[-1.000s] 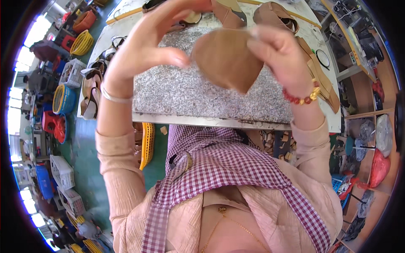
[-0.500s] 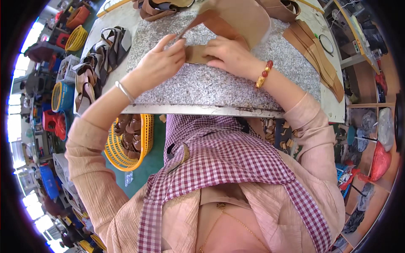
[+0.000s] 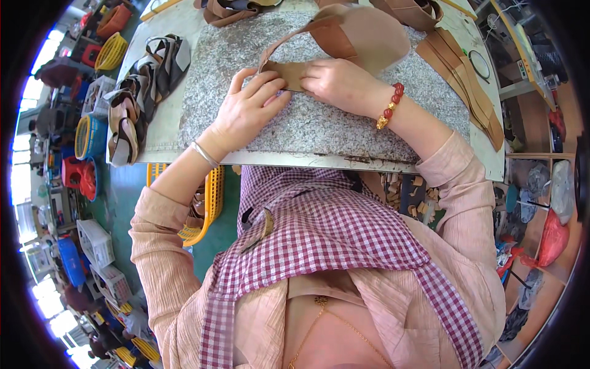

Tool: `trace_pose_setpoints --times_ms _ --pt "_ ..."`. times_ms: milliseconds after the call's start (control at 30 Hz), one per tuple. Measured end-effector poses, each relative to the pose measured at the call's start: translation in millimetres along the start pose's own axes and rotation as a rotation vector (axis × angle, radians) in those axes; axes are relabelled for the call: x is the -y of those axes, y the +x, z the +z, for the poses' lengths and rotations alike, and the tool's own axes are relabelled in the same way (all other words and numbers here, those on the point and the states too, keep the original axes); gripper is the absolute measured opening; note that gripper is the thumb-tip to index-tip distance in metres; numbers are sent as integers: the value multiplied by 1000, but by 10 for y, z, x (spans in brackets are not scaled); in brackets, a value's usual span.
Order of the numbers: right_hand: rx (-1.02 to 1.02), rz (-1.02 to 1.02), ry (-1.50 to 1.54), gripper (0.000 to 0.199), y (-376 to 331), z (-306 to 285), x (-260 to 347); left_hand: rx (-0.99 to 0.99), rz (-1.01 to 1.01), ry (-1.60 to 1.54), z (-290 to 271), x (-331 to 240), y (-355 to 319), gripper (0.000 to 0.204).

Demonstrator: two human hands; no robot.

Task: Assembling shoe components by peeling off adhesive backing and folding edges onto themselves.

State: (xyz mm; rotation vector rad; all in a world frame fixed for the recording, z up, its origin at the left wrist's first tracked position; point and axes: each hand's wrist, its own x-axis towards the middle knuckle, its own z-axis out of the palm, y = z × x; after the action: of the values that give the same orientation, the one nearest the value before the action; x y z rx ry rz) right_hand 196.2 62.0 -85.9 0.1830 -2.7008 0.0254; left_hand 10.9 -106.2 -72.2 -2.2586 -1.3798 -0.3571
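Observation:
A brown leather piece (image 3: 287, 75), curved like a shoe upper, lies partly on the speckled work surface. Its thin strap arches up and back to a broad tan flap (image 3: 373, 38) that stands out to the far right. My left hand (image 3: 253, 104) has its fingers curled over the near left end of the leather, thumb side at the strap's base. My right hand (image 3: 338, 86) grips the same piece a little to the right, fingers bent and pressed together on its edge. The fingertips of both hands are partly hidden.
Strappy dark and pale shoe uppers (image 3: 150, 83) are heaped at the table's left. Long brown leather strips (image 3: 461, 83) lie at the right beside a dark ring (image 3: 479, 64). More brown pieces (image 3: 230, 11) sit at the far edge. A yellow basket (image 3: 213, 197) stands below the table.
My left hand has come down and slightly right, its fingers now lower over the leather's end. The broad flap has swung a little to the right. My right hand has shifted slightly right.

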Motion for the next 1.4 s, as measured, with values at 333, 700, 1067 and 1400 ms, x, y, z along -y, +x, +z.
trace_pose_setpoints --times_ms 333,700,1067,1400 --pt "-51 112 74 11 -12 -7 14 63 -53 -32 13 -45 -9 30" --pt "-133 309 46 10 142 89 209 93 -248 -88 72 -164 -3 32" --pt "145 365 68 11 363 -109 156 159 47 32 -7 11 92 26" --pt "-54 417 80 13 237 -37 140 282 36 7 -115 22 275 17"
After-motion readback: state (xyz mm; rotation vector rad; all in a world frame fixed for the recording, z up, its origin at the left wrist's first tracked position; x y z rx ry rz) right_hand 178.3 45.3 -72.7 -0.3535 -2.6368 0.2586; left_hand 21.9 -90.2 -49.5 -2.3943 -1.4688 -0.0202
